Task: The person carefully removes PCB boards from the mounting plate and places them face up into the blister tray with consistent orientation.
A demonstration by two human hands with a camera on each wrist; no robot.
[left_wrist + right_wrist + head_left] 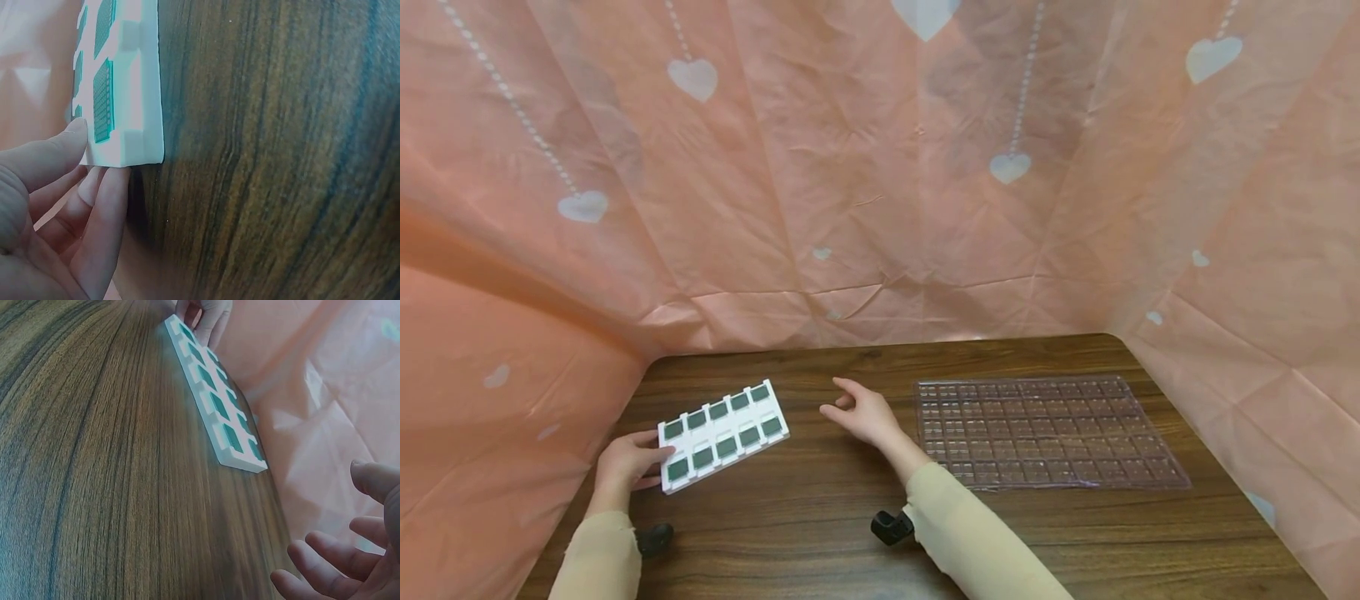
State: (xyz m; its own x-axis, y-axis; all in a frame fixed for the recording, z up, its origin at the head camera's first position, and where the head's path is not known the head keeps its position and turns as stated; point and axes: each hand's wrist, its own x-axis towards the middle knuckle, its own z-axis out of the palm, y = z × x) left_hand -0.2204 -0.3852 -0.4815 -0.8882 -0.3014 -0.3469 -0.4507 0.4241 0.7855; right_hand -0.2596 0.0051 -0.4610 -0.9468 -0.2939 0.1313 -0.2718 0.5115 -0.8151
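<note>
A white tray (706,442) holds two rows of square green chips (726,447), several in each row. My left hand (624,463) grips its near-left end, with the thumb on top and the fingers at the end and underneath, as the left wrist view shows the thumb (59,147) beside a chip. In the right wrist view the tray (215,434) runs away toward the left hand (209,315). My right hand (868,414) hovers right of the tray, holding nothing, its fingers (325,562) loosely bent and spread apart from the thumb.
A clear plastic tray (1045,433) divided into many square compartments lies on the right of the brown wooden table (790,533). Pink fabric (880,167) with pale hearts hangs behind and along both sides. Black wrist devices (891,527) sit under the sleeves.
</note>
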